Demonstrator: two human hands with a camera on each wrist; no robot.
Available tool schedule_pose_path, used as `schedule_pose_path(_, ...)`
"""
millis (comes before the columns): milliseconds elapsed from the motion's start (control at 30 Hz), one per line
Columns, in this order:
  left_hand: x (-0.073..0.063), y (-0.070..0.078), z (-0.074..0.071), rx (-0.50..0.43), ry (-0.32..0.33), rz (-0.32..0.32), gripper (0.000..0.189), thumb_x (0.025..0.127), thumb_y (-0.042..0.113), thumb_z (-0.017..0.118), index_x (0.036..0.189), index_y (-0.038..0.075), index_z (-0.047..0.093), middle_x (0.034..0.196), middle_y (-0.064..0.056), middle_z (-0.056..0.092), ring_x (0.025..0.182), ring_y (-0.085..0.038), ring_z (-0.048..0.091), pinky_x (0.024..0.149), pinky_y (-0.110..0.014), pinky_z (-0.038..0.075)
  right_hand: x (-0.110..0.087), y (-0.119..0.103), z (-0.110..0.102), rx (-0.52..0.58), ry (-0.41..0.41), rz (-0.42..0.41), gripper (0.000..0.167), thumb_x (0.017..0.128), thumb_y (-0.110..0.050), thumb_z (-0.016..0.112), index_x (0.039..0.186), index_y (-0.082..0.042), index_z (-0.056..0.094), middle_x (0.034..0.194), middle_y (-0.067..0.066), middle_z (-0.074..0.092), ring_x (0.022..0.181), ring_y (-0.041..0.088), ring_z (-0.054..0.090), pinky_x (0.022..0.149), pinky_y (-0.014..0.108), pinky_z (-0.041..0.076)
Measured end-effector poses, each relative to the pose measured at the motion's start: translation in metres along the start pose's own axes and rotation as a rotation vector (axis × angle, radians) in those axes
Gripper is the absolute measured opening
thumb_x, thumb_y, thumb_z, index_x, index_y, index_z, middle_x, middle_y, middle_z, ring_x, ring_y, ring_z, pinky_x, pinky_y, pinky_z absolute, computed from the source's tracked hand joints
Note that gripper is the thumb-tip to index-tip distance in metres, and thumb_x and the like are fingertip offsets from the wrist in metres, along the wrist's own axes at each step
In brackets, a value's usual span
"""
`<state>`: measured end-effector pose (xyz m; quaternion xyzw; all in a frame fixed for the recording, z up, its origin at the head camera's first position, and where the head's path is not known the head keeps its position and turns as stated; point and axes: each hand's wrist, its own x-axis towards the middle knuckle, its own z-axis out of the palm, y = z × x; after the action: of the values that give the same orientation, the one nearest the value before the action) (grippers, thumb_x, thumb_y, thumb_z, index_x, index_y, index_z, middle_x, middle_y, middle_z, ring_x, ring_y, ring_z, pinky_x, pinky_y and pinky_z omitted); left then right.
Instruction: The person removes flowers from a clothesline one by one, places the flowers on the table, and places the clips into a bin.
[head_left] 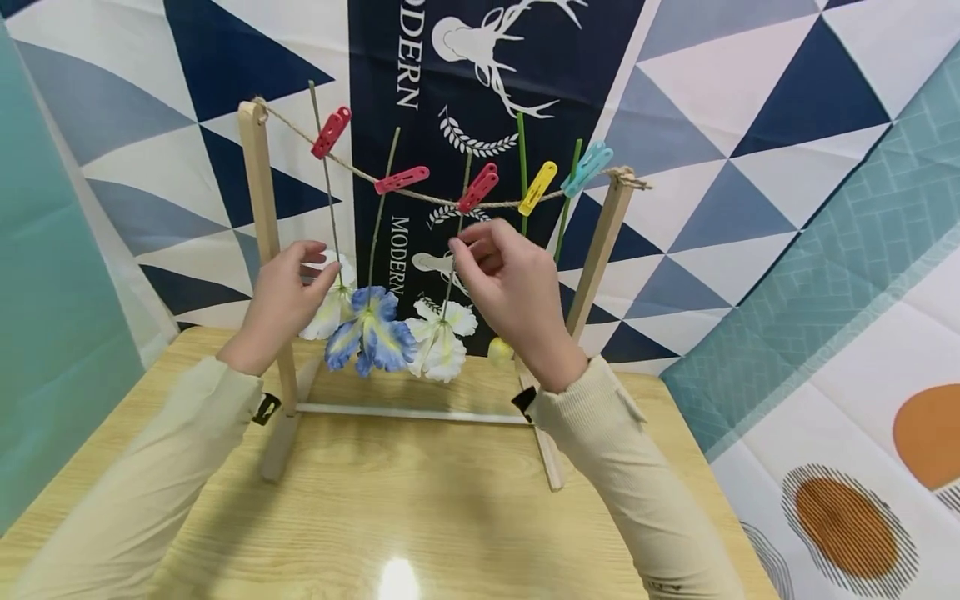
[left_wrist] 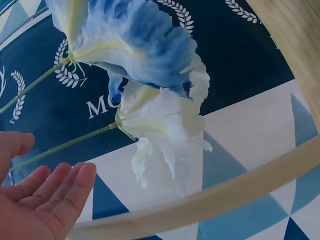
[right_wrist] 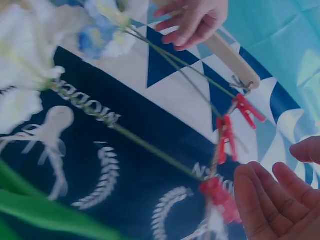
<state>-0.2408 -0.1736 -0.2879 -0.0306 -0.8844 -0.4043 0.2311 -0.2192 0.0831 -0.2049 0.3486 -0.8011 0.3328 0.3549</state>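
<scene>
My left hand (head_left: 288,287), fingers loosely bent and holding nothing, hovers beside the stem of the left white artificial flower (head_left: 327,315). In the left wrist view its fingers (left_wrist: 60,187) lie apart from that stem. My right hand (head_left: 517,292) is near the stem of another white flower (head_left: 441,343), below a red clothespin (head_left: 478,187). The right wrist view shows its fingers (right_wrist: 272,205) relaxed, with nothing between them and the thumb. A blue flower (head_left: 370,333) hangs head down between the white ones, its stem clipped by a red clothespin (head_left: 402,179).
A twine line (head_left: 431,198) sags between the posts of a wooden stand (head_left: 258,183) on the table (head_left: 420,508). Another red clothespin (head_left: 331,133), a yellow one (head_left: 537,188) and a light-blue one (head_left: 588,169) also clip stems. A patterned cloth (head_left: 675,183) hangs behind.
</scene>
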Motion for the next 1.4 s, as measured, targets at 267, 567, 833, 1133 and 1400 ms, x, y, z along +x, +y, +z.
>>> schedule_pose_path(267, 0.009, -0.001, 0.005, 0.014, 0.005, -0.003, 0.044, 0.096, 0.027, 0.051, 0.128, -0.003, 0.049, 0.120, -0.023, 0.059, 0.105, -0.036, 0.059, 0.088, -0.048, 0.049, 0.060, -0.027, 0.012, -0.065, -0.109, 0.016, 0.023, 0.092, -0.028, 0.058, 0.099, -0.006, 0.064, 0.073, 0.003, 0.068, 0.063, 0.011, 0.060, 0.061, 0.024, 0.045)
schedule_pose_path(567, 0.015, 0.001, 0.005, 0.048, -0.022, 0.000, 0.035, 0.097, 0.025, 0.050, 0.118, -0.003, 0.057, 0.116, -0.021, 0.062, 0.102, -0.034, 0.060, 0.087, -0.046, 0.049, 0.105, -0.041, 0.024, -0.157, -0.238, 0.120, 0.033, 0.094, -0.038, 0.054, 0.112, -0.011, 0.061, 0.074, -0.001, 0.061, 0.063, 0.010, 0.051, 0.061, 0.019, 0.039)
schedule_pose_path(833, 0.018, 0.000, 0.004, 0.082, -0.021, 0.013, 0.028, 0.096, 0.021, 0.051, 0.111, -0.001, 0.062, 0.107, -0.018, 0.066, 0.094, -0.031, 0.064, 0.083, -0.044, 0.051, 0.128, -0.048, 0.037, -0.187, -0.379, 0.205, 0.042, 0.093, -0.043, 0.053, 0.123, -0.015, 0.056, 0.084, -0.002, 0.055, 0.071, 0.011, 0.052, 0.065, 0.019, 0.042)
schedule_pose_path(1133, 0.015, 0.001, 0.001, 0.109, -0.024, 0.019, 0.026, 0.096, 0.018, 0.051, 0.108, -0.002, 0.064, 0.104, -0.019, 0.067, 0.089, -0.030, 0.064, 0.080, -0.043, 0.052, 0.144, -0.048, 0.055, -0.208, -0.469, 0.272, 0.051, 0.092, -0.045, 0.053, 0.133, -0.015, 0.051, 0.088, -0.002, 0.055, 0.077, 0.010, 0.054, 0.075, 0.020, 0.047)
schedule_pose_path(1400, 0.013, 0.000, -0.001, 0.103, -0.002, 0.033, 0.025, 0.095, 0.016, 0.053, 0.105, -0.003, 0.065, 0.098, -0.019, 0.069, 0.083, -0.029, 0.065, 0.075, -0.041, 0.053, 0.151, -0.044, 0.064, -0.213, -0.506, 0.268, 0.046, 0.093, -0.046, 0.051, 0.124, -0.013, 0.061, 0.071, -0.004, 0.049, 0.065, 0.009, 0.054, 0.069, 0.019, 0.046)
